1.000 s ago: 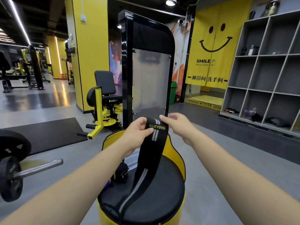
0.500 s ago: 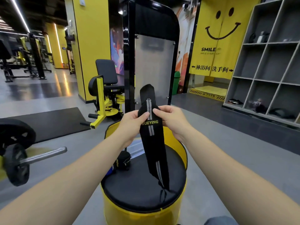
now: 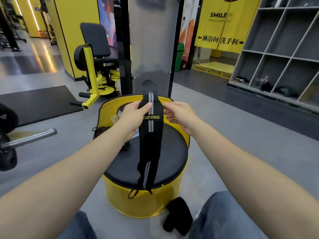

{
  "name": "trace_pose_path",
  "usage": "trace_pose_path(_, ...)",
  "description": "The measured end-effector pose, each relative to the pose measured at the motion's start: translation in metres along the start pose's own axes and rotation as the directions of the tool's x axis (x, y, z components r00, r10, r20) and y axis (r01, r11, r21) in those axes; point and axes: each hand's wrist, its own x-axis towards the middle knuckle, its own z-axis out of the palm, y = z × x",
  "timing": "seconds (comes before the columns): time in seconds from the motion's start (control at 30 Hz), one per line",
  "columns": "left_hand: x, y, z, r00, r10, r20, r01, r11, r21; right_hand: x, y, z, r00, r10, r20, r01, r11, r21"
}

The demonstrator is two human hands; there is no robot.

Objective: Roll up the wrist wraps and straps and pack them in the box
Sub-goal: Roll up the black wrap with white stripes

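A long black wrist wrap (image 3: 151, 135) with a grey stripe and yellow lettering hangs over the black cushion of a yellow drum stool (image 3: 172, 152). My left hand (image 3: 134, 116) pinches it near its upper end, and the tip stands up above my fingers. Its lower end and cord loop (image 3: 133, 194) drape over the stool's front edge. My right hand (image 3: 179, 116) hovers just right of the wrap with loosely curled fingers, holding nothing. Behind my left hand a clear plastic box (image 3: 115, 119) is partly hidden. Another black wrap (image 3: 179, 216) lies on the floor between my knees.
Dark straps (image 3: 101, 130) lie left of the stool near the box. A barbell (image 3: 29, 137) and a black mat (image 3: 38, 100) are at the left. Behind stand a yellow gym machine (image 3: 96, 66) and a tall black-framed panel (image 3: 151, 40), with grey shelves (image 3: 276, 57) on the right.
My right hand has come off the wrap and moved slightly right. The view has tipped down. The wrap's lower end now reaches over the stool's front edge.
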Motion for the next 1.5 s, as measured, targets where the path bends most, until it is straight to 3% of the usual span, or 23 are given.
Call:
trace_pose_path(0.3,0.02,-0.058,0.018,0.995,-0.104,-0.006,0.103,0.994,-0.033,0.027,0.083,0.0,0.998,0.032,-0.055,-0.043,0.976,-0.214)
trace_pose_path(0.5,0.033,-0.119,0.024,0.98,-0.2,-0.025,0.201,0.978,0.059,0.027,0.148,-0.012,0.992,-0.049,-0.112,-0.007,0.89,-0.456)
trace_pose_path(0.73,0.04,-0.198,0.039,0.964,-0.265,-0.015,0.265,0.956,0.129,0.016,0.234,-0.029,0.996,0.015,-0.089,-0.063,0.821,-0.568)
trace_pose_path(1.07,0.06,-0.275,0.058,0.919,-0.393,-0.028,0.392,0.907,0.155,0.0,0.37,-0.046,0.944,0.311,-0.109,-0.293,0.64,-0.71)
trace_pose_path(1.27,0.075,-0.288,0.067,0.926,-0.378,0.013,0.367,0.907,0.207,0.003,0.449,-0.043,0.837,0.546,-0.029,-0.37,0.528,-0.765)
trace_pose_path(1.5,0.093,-0.291,0.071,0.912,-0.391,0.126,0.353,0.903,0.245,0.012,0.52,-0.024,0.738,0.674,0.027,-0.362,0.429,-0.827)
